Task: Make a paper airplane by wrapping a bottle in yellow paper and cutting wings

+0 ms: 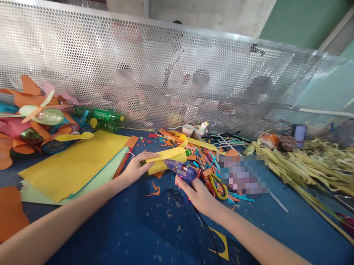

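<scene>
At the left edge of the frame an orange sheet [7, 214] lies on the blue table [120, 238], and above it, at upper left, bottles with paper petals [50, 115] are heaped in orange, pink and blue. Right of that heap lie green bottles [105, 114], near the perforated metal panel [72, 55] that crosses the upper frame. A stack of coloured paper [77, 161], yellow on top, spreads across the left middle. Just right of it, near the centre, the left hand [138, 165] is closed on a yellow-wrapped bottle [156, 168], which lies on its side with its green neck pointing right. The right hand [199, 194], right of centre, is wrapped around the grip of a blue glue gun [180, 171], its nozzle towards the bottle; whether the tip touches is unclear. The two hands are apart. A black cord [211, 235] runs down from the gun past a yellow paper offcut [223, 244]. Beside the right hand are yellow-handled scissors [218, 187] among paper scraps, and pale dried strips [315, 163] cover the right side.
</scene>
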The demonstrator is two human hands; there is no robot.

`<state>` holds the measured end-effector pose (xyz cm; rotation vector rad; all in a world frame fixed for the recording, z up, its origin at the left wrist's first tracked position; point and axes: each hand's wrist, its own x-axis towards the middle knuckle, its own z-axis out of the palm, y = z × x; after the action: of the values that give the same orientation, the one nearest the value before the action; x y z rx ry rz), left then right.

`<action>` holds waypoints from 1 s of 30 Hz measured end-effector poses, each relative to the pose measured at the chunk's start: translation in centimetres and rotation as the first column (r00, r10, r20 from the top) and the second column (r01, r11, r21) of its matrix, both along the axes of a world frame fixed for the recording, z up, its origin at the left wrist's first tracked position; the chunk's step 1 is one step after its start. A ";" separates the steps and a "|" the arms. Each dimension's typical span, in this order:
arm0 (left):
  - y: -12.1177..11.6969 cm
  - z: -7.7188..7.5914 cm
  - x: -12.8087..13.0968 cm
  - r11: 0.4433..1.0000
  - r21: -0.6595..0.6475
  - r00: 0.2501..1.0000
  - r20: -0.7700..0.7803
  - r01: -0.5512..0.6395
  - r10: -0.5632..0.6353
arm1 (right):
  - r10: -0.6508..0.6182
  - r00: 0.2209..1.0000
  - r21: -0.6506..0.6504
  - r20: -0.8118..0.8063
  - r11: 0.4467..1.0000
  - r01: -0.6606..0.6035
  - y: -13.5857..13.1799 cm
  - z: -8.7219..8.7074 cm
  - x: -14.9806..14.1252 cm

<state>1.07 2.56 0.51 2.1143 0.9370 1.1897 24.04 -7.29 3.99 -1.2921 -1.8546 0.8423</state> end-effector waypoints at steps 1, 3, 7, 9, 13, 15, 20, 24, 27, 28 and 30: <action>0.0 0.0 0.0 1.000 0.005 1.000 -0.008 0.001 -0.001 | -0.002 1.000 0.003 0.014 1.000 0.002 0.1 0.0 0.0; 0.1 -0.1 0.0 1.000 0.011 1.000 -0.019 -0.002 0.003 | -0.007 1.000 0.003 0.029 1.000 0.007 0.2 0.1 -0.2; 0.1 -0.1 0.0 1.000 0.025 1.000 -0.021 0.002 -0.002 | 0.012 1.000 -0.005 0.015 1.000 -0.012 0.1 0.7 -1.1; 0.1 -0.1 0.0 0.999 0.038 1.000 -0.020 0.009 -0.008 | 0.027 1.000 -0.005 0.012 1.000 -0.027 0.1 1.1 -1.7; 0.2 -0.2 -0.1 0.999 0.037 1.000 -0.019 0.005 -0.004 | -0.002 1.000 -0.060 -0.025 0.998 0.000 0.3 1.4 -2.5; 0.2 -0.2 -0.1 1.000 0.027 1.000 -0.025 0.007 -0.006 | -0.019 0.997 -0.150 -0.074 0.989 0.008 0.5 1.2 -2.4; 0.2 -0.3 -0.1 1.000 0.018 0.999 -0.035 0.008 -0.007 | -0.127 0.990 -0.239 -0.054 0.965 0.111 0.9 1.4 -0.5; 0.0 0.0 0.0 1.000 0.015 0.999 -0.039 0.000 0.000 | -0.166 0.986 -0.217 0.007 0.962 0.163 0.9 2.2 0.4; -0.1 0.2 0.0 1.000 0.013 0.999 -0.049 -0.007 0.007 | -0.151 0.988 -0.245 -0.038 0.960 0.138 0.7 2.3 0.0; -0.1 0.2 0.0 1.000 0.013 0.998 -0.054 -0.008 0.009 | -0.141 0.988 -0.262 -0.069 0.958 0.119 0.6 2.1 -0.2; -0.1 0.1 0.0 1.000 0.013 0.998 -0.058 -0.009 0.009 | -0.111 0.986 -0.285 -0.122 0.956 0.072 0.6 1.7 -0.7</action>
<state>1.07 2.50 0.58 2.1670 0.9675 1.1475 23.30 -6.73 5.66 -1.4403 -1.5965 1.1445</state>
